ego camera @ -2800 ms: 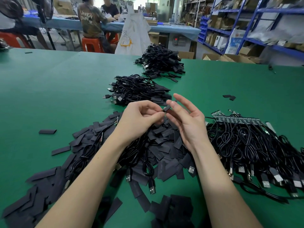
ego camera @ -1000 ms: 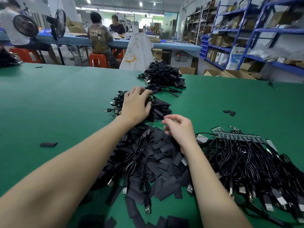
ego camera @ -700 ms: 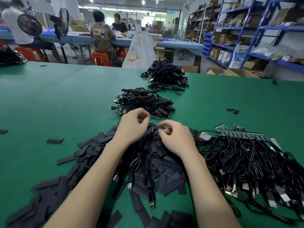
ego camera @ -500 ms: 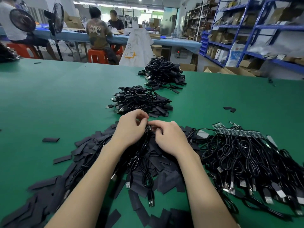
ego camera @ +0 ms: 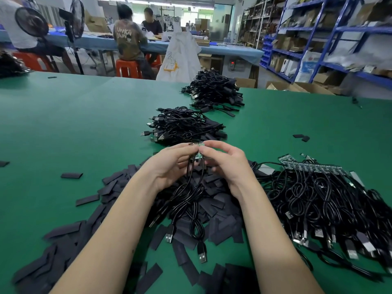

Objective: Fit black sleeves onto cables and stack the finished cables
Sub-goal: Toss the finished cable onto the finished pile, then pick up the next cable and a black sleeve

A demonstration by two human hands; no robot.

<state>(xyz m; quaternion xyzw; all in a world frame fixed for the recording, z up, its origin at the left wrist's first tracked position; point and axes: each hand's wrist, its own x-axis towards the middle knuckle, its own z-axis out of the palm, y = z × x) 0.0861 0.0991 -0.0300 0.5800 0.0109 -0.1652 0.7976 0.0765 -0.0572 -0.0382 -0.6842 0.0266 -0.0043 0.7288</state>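
Two hands meet above the green table [ego camera: 63,124]: the left hand [ego camera: 169,164] and right hand [ego camera: 224,164] both pinch a small green circuit board [ego camera: 198,154] whose cable [ego camera: 191,200] hangs toward the loose black sleeves [ego camera: 212,206] beneath. Beyond the hands lie two stacks of finished cables [ego camera: 184,126]. Right of the right hand lies a pile of unsleeved cables [ego camera: 322,198]. Blue shelving [ego camera: 318,35] lines the room's right side.

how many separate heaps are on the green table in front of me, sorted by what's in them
Heaps of finished sleeved cables: 2, the near stack and the far stack
Heaps of unsleeved cables with bare circuit boards: 1, the cable pile
Heaps of loose black sleeves: 1, the sleeve pile
Total: 4 heaps
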